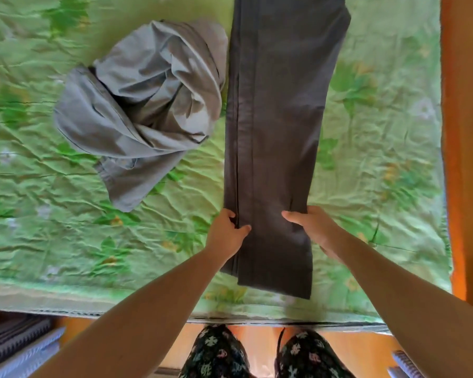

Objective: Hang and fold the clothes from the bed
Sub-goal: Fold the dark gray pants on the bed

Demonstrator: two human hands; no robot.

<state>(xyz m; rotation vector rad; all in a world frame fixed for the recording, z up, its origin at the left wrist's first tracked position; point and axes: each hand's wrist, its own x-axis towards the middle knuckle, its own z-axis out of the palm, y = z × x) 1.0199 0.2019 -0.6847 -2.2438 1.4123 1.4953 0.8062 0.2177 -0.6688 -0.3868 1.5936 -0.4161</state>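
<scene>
At the far left, on the green flowered bed (66, 241), nothing is in the way, but a little to the right lies the grey garment (145, 105) in a crumpled heap, not yet folded. Its right side lies just beside, perhaps touching, the dark trousers (276, 118). This is the first risk: if the trousers are lifted or swung to the left, they can catch the heap and drag it. The trousers lie flat and long, with the legs laid one on the other, and the hem end is near the front edge of the bed. The left hand (225, 236) pinches the left edge of the trousers, thumb on top and the fingers (230, 214) curled over the seam. The right hand (314, 227) holds the right edge at the same height, thumb on the cloth, while its other fingers are hidden, probably under the fabric. I judge the next step is to fold the hem end up. If one hand goes faster, the layers can slide apart and the fold will be crooked; a loose pinch can also drop one layer, and the short end could slip off the bed edge.
</scene>
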